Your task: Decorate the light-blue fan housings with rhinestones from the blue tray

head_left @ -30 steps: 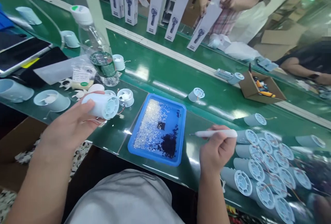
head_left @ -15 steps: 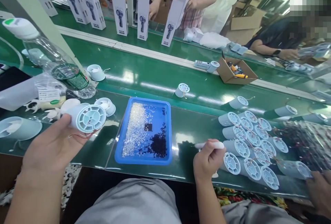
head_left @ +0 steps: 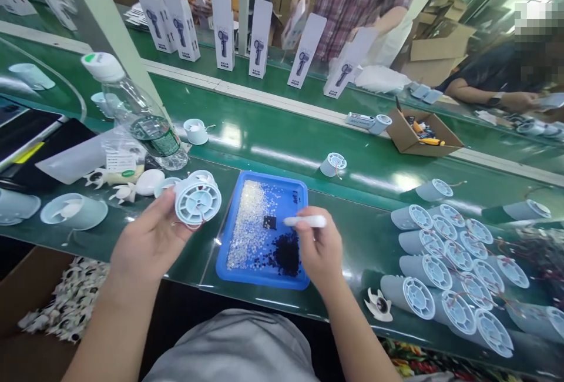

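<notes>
My left hand (head_left: 152,241) is curled around a pale blue fan housing (head_left: 197,200), fingers and thumb gripping its barrel so the round grilled end faces me; thin red wires trail from under it. My right hand (head_left: 319,247) is closed in a pinch on a white pen-like tool (head_left: 305,221), which lies nearly level with its tip pointing left over the blue tray (head_left: 264,276). The tray sits flat on the green surface (head_left: 352,164) between my hands, holding a spread of tiny silvery bits, a dark heap of what may be screws, though they are too small to tell, and a small black square (head_left: 269,223) just off the tool's tip. Left of the housing lie white fan blades (head_left: 124,193) and a tilted clear water bottle (head_left: 136,113). To my right, well apart from the tray, a cluster of finished housings (head_left: 445,264) lies on its sides, one loose white impeller (head_left: 379,305) just beside it. Farther out stands a row of upright white product boxes (head_left: 259,38), an open cardboard box (head_left: 423,132), and other people at work across the belt
</notes>
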`<move>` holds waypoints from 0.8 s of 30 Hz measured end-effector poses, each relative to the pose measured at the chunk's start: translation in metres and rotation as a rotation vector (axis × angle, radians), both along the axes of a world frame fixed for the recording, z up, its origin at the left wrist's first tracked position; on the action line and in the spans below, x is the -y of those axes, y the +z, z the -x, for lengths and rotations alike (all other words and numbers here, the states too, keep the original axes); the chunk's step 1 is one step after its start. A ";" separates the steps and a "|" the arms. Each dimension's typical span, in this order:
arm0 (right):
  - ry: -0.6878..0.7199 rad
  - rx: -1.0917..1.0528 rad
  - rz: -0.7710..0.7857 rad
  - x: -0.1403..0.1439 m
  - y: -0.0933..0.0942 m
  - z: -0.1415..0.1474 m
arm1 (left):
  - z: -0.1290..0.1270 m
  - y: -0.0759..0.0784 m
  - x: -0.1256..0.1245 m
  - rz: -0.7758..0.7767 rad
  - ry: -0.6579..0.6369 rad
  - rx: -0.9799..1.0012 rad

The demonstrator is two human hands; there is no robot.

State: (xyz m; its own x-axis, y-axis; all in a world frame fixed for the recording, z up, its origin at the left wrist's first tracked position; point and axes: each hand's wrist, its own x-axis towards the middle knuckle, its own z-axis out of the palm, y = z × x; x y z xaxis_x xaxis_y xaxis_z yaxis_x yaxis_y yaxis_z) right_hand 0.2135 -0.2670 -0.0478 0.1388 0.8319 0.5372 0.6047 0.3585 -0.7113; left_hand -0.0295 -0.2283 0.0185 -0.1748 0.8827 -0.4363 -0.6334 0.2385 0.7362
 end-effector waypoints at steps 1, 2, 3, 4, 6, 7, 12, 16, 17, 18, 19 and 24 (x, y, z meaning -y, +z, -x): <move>0.066 0.044 0.042 -0.007 0.003 0.008 | 0.001 -0.001 0.001 0.000 -0.007 0.018; 0.115 0.084 0.079 -0.013 0.005 0.014 | 0.002 -0.002 0.003 0.000 -0.016 0.034; 0.148 0.112 0.104 -0.017 0.006 0.019 | 0.004 -0.003 0.005 -0.002 -0.023 0.045; 0.163 0.124 0.108 -0.019 0.007 0.023 | 0.005 -0.004 0.007 -0.007 -0.029 0.050; 0.149 0.091 0.036 -0.016 0.011 0.028 | 0.005 -0.007 0.011 -0.035 -0.042 0.041; 0.125 0.040 -0.027 -0.011 0.015 0.031 | 0.004 -0.008 0.013 -0.051 -0.057 0.030; 0.138 -0.423 -0.134 0.023 0.038 0.047 | -0.009 -0.011 0.020 -0.169 -0.165 -0.028; 0.217 -0.561 -0.049 0.035 0.048 0.059 | -0.017 -0.008 0.024 -0.238 -0.214 -0.083; 0.222 -0.569 -0.040 0.035 0.048 0.060 | -0.017 -0.008 0.025 -0.246 -0.215 -0.094; 0.222 -0.578 -0.033 0.034 0.048 0.060 | -0.018 -0.008 0.025 -0.253 -0.216 -0.101; 0.218 -0.585 -0.030 0.033 0.048 0.060 | -0.018 -0.008 0.026 -0.256 -0.215 -0.105; 0.203 -0.589 -0.003 0.030 0.048 0.057 | -0.016 -0.012 0.027 -0.269 -0.224 -0.151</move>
